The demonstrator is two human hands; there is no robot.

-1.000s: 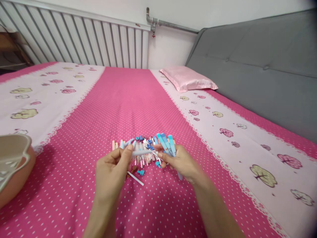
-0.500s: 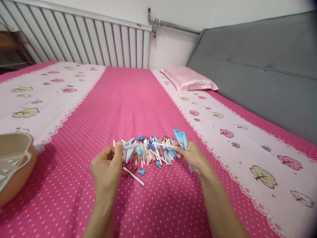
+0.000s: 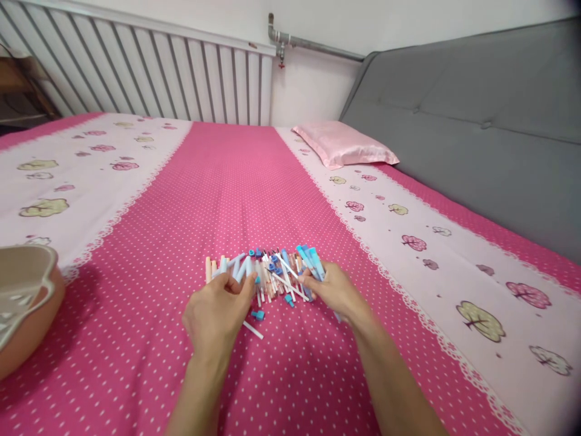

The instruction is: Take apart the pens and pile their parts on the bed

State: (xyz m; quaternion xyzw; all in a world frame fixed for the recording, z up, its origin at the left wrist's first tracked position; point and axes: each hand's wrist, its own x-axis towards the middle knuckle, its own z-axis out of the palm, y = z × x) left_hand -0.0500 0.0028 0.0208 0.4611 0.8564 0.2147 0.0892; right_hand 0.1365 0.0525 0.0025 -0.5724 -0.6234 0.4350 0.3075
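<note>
A heap of pen parts [image 3: 267,275], with pale barrels, thin white refills and small blue caps, lies on the pink dotted bedspread [image 3: 227,181]. My left hand [image 3: 218,315] is down at the heap's near left edge, fingers curled and pinched on a pale blue pen barrel. My right hand [image 3: 333,290] is closed round a bundle of light blue pens [image 3: 311,263] that stick up past the fingers, and its fingertips touch a white refill in the heap. A loose white refill [image 3: 252,330] and a blue cap [image 3: 258,315] lie just in front.
A beige and orange basket [image 3: 25,303] sits on the bed at the left edge. A pink satin pillow [image 3: 345,145] lies by the grey padded headboard [image 3: 476,133] on the right. A white radiator [image 3: 136,72] runs along the far wall.
Both hands have come back inward and down onto the heap. The right hand, which had swung right with the blue pens, is back at the heap's right edge.
</note>
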